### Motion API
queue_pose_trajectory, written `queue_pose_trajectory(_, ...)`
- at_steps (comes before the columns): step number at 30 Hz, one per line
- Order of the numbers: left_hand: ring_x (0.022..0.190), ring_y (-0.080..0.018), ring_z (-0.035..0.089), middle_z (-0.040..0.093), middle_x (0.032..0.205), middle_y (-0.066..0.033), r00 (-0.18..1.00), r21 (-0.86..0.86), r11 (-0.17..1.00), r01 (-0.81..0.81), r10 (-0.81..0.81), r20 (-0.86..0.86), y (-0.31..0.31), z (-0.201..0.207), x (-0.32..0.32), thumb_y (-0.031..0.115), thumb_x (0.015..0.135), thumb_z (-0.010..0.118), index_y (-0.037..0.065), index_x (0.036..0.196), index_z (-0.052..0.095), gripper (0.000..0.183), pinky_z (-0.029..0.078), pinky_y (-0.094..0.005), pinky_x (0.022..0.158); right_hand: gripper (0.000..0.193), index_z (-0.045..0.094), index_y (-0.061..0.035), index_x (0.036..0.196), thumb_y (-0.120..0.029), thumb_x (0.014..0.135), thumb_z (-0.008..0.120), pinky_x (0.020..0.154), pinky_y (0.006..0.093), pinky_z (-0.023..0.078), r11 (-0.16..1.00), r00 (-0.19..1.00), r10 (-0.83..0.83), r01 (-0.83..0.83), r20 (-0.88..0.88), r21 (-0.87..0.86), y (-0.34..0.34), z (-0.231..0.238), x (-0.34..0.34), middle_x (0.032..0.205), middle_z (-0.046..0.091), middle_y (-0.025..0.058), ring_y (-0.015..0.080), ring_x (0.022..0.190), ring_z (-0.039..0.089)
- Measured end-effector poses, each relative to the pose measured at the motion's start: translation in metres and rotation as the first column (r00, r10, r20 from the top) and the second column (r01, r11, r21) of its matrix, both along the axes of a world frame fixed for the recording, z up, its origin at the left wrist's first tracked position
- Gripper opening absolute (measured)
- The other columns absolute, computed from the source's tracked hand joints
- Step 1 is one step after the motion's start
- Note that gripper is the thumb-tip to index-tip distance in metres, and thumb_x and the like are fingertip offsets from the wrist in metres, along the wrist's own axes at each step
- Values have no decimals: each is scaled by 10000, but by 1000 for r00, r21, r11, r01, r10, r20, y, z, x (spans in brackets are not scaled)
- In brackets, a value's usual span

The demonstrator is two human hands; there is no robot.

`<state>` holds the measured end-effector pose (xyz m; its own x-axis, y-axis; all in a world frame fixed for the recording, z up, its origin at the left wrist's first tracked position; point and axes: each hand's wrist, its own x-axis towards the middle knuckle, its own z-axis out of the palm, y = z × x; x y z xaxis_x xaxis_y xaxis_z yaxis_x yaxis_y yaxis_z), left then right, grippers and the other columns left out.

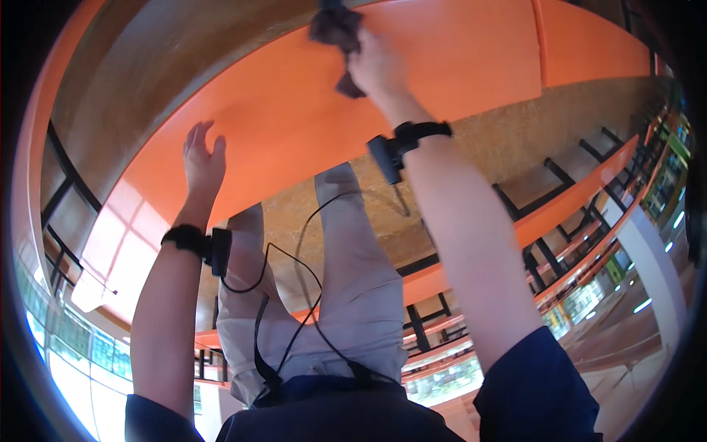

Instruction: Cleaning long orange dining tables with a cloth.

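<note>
An orange tabletop stretches across in front of me. My right hand is closed on a dark brown cloth, which hangs in folds over the table's far part; the hand is slightly blurred. Part of the cloth shows below the fingers. Over the left part of the tabletop is my left hand, empty, its fingers a little bent and the thumb apart. Whether it touches the surface I cannot tell.
Black wrist devices sit on both forearms, with a thin black cable looping before my legs. More orange tables or benches on black metal frames stand at the right. A seam divides the tabletop at the far right.
</note>
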<state>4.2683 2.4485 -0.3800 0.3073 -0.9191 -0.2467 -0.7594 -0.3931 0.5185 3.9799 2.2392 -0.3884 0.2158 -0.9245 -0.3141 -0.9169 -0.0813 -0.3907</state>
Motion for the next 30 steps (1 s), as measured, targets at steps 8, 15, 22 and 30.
queue_pose_trajectory(8,1165,-361,530,604,1208,-185,979,13,983,182,-180,-94,-231,-38,-92,398,847,559,64,1258,550,530,406,-432,984,372,552,-101,1156,-228,809,594,824,505,496,953,941,-296,281,-161,-111,-67,-13,-186,1022,616,207,395,991,601)
queue_pose_trajectory(15,1138,-376,541,606,1196,-200,995,133,991,27,-39,90,-201,-41,-74,441,864,500,63,1253,555,546,410,-454,967,358,554,-100,1136,-199,802,635,772,501,494,936,950,-280,238,-137,-261,-12,-6,-162,989,563,195,399,923,591)
queue_pose_trajectory(22,1283,-274,429,474,1360,-187,816,485,766,-423,554,-163,42,14,20,238,916,568,-10,1329,447,497,343,-352,1049,403,512,-61,1165,-151,791,632,786,495,468,950,950,-312,311,23,36,63,14,-47,1006,535,207,413,944,557)
queue_pose_trajectory(30,1130,-188,483,514,1213,-33,462,760,459,-460,855,-236,146,60,38,354,924,542,116,1313,483,460,419,-378,913,379,506,-67,1134,-132,785,635,687,498,496,985,993,-53,34,107,171,173,28,91,985,536,192,417,838,587)
